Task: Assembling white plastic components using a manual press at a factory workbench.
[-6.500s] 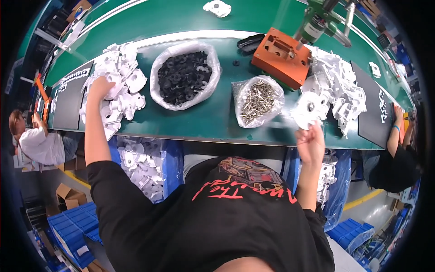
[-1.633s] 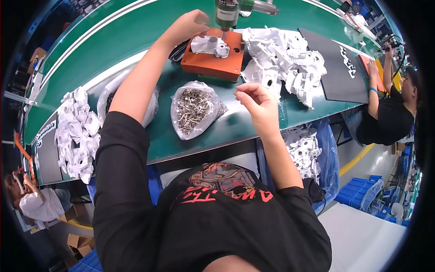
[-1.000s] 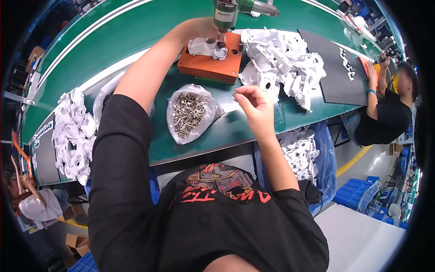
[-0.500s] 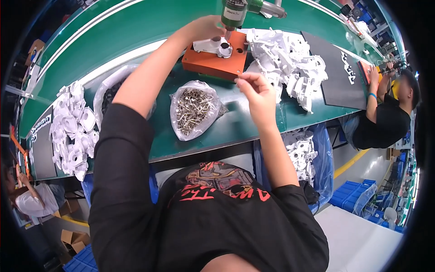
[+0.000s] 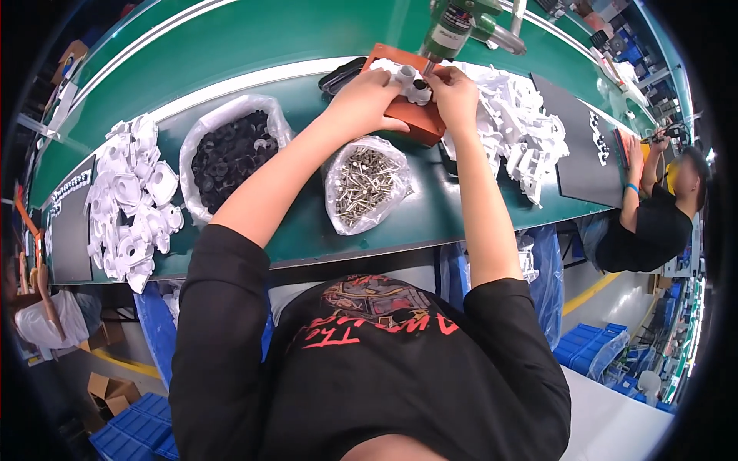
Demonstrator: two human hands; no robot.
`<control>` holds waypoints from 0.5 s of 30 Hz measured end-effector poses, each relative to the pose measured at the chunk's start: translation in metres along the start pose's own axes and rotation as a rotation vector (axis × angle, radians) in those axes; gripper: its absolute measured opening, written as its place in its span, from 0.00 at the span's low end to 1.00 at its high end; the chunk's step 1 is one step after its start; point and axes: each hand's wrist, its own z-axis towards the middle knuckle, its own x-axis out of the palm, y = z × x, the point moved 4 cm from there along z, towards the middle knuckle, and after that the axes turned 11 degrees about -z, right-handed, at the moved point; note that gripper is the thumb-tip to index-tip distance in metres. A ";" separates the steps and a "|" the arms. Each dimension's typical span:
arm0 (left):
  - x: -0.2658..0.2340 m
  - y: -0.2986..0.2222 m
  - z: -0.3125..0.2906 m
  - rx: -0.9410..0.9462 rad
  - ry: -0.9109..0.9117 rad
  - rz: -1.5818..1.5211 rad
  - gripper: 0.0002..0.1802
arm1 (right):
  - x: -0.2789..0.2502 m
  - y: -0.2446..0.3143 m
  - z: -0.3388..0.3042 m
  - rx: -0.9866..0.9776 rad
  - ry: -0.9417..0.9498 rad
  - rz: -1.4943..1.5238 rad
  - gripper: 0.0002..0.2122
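White part point(image 5: 406, 74) lying on the orange block point(image 5: 423, 117), below the green driver point(image 5: 450, 32). Left hand point(image 5: 388, 101) spread, thumb apart from fingers, at the part's left end. Right hand point(image 5: 450, 91) has fingers bent by its right end; cannot tell whether clamped. Bagged screws point(image 5: 364, 184) nearer, on the green table point(image 5: 434, 211).

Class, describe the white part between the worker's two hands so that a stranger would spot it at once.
On the green bench, find the orange block below the green machine head. The white part lies on top of it, between left hand and right hand. Unlike the parts in the left heap and right heap, it sits alone, with a small black piece at its rounded end.
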 end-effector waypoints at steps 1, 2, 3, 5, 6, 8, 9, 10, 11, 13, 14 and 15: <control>0.000 0.003 0.000 0.043 -0.039 0.009 0.34 | 0.001 0.003 0.001 -0.053 -0.022 -0.056 0.10; -0.001 0.003 0.000 0.039 -0.042 0.005 0.34 | 0.002 0.004 0.001 -0.055 -0.016 -0.060 0.10; -0.002 0.003 -0.001 0.043 -0.048 -0.014 0.34 | 0.000 0.006 0.000 -0.074 -0.028 -0.097 0.10; -0.005 0.001 -0.001 0.046 -0.057 -0.038 0.34 | 0.001 0.009 -0.002 -0.095 -0.038 -0.138 0.10; -0.006 0.001 -0.001 0.037 -0.051 -0.025 0.34 | 0.001 0.009 -0.003 -0.086 -0.039 -0.113 0.10; -0.006 0.001 -0.001 0.027 -0.048 -0.014 0.35 | 0.002 0.009 -0.004 -0.079 -0.039 -0.091 0.10; -0.005 0.002 -0.001 0.043 -0.055 -0.010 0.35 | 0.002 0.007 -0.004 -0.075 -0.046 -0.089 0.10; -0.005 0.002 -0.001 0.060 -0.061 -0.004 0.35 | 0.001 0.006 -0.004 -0.071 -0.054 -0.086 0.10; -0.005 0.002 -0.001 0.055 -0.064 -0.003 0.35 | 0.001 0.007 -0.005 -0.075 -0.049 -0.085 0.10; -0.004 0.003 -0.002 0.062 -0.061 -0.008 0.35 | 0.002 0.010 -0.007 -0.069 -0.032 -0.064 0.10; -0.002 0.004 -0.002 0.059 -0.062 -0.009 0.35 | 0.002 0.008 -0.008 -0.070 -0.029 -0.065 0.10; -0.001 0.005 -0.002 0.071 -0.072 -0.012 0.35 | 0.002 0.006 -0.008 -0.067 -0.021 -0.009 0.10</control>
